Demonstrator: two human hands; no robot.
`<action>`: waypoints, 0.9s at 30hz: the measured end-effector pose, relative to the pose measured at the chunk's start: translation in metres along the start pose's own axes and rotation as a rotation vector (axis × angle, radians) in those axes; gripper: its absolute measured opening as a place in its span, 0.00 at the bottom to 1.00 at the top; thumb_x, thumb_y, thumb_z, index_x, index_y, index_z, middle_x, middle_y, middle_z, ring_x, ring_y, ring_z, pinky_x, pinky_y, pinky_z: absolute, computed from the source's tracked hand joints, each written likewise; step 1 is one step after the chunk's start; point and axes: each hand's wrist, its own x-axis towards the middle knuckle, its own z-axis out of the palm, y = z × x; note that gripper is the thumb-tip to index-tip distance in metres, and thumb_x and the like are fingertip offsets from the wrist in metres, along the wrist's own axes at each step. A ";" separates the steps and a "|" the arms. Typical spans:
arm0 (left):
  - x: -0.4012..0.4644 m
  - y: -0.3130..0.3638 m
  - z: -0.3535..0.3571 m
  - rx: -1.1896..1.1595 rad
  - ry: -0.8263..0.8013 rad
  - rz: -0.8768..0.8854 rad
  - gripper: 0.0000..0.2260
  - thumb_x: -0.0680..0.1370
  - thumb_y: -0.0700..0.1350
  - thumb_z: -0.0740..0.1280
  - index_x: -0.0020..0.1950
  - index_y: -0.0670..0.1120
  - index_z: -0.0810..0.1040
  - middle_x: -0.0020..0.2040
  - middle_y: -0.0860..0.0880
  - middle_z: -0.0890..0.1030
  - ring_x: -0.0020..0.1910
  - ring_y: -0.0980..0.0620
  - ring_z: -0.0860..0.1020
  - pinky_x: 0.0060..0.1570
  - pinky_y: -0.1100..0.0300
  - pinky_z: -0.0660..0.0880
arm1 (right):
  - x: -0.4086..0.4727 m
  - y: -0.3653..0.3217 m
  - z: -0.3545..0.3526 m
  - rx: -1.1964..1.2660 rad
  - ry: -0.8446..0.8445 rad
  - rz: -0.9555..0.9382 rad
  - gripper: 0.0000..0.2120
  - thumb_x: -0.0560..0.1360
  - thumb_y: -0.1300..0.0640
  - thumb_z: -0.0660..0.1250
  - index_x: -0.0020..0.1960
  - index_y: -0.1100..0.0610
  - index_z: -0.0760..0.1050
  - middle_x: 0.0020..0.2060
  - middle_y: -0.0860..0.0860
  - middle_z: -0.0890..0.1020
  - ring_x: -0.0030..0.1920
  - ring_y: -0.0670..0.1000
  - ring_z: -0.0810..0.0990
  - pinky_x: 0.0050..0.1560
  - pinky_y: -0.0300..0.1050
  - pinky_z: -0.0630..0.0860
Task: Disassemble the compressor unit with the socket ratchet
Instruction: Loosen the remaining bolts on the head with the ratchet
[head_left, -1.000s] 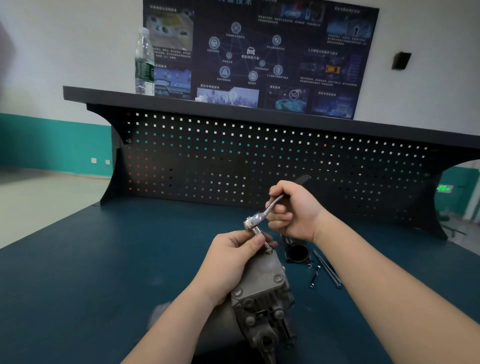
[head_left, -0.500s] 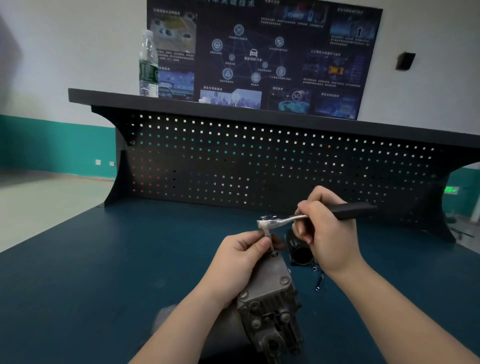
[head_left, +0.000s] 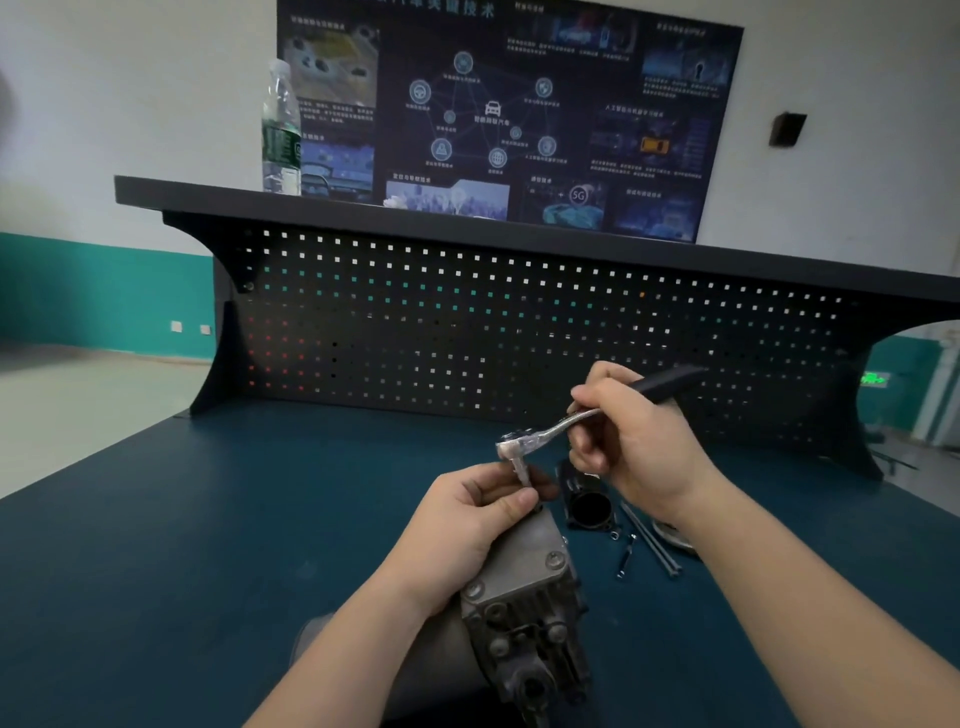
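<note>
The grey metal compressor unit (head_left: 524, 613) lies on the blue bench at the bottom centre, its bolted end plate facing up. My left hand (head_left: 472, 519) rests on its top end and pinches the socket shaft of the ratchet where it meets a bolt. The socket ratchet (head_left: 540, 439) has a chrome head and a black handle that points up and to the right. My right hand (head_left: 634, 441) grips that handle close to the chrome neck.
A black cylindrical part (head_left: 589, 501) stands just right of the compressor. Long bolts (head_left: 649, 540) and a small wrench (head_left: 626, 558) lie beside it. A black pegboard (head_left: 467, 322) with a shelf backs the bench; a water bottle (head_left: 281, 130) stands on the shelf.
My right hand swung the ratchet handle from pointing away to out right, then partway back. My left hand stayed on the socket.
</note>
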 end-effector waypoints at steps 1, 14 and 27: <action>0.000 0.000 0.000 -0.001 0.004 -0.003 0.13 0.77 0.35 0.67 0.43 0.51 0.86 0.47 0.48 0.87 0.49 0.57 0.83 0.47 0.69 0.76 | -0.005 0.001 0.001 -0.089 0.034 -0.062 0.16 0.75 0.60 0.63 0.29 0.55 0.65 0.23 0.54 0.71 0.23 0.51 0.67 0.25 0.42 0.61; -0.004 0.003 -0.005 -0.078 -0.057 0.024 0.08 0.76 0.48 0.69 0.53 0.52 0.85 0.53 0.48 0.85 0.53 0.55 0.82 0.52 0.64 0.77 | -0.016 0.001 -0.002 -0.145 -0.001 -0.075 0.14 0.72 0.57 0.66 0.29 0.55 0.67 0.24 0.56 0.75 0.23 0.53 0.71 0.25 0.42 0.67; 0.013 0.002 -0.010 -0.102 -0.123 -0.068 0.14 0.67 0.52 0.71 0.51 0.51 0.86 0.44 0.47 0.86 0.42 0.57 0.82 0.43 0.67 0.76 | 0.021 0.019 -0.012 0.421 -0.135 0.281 0.17 0.71 0.58 0.60 0.23 0.54 0.64 0.18 0.49 0.67 0.17 0.44 0.61 0.20 0.35 0.59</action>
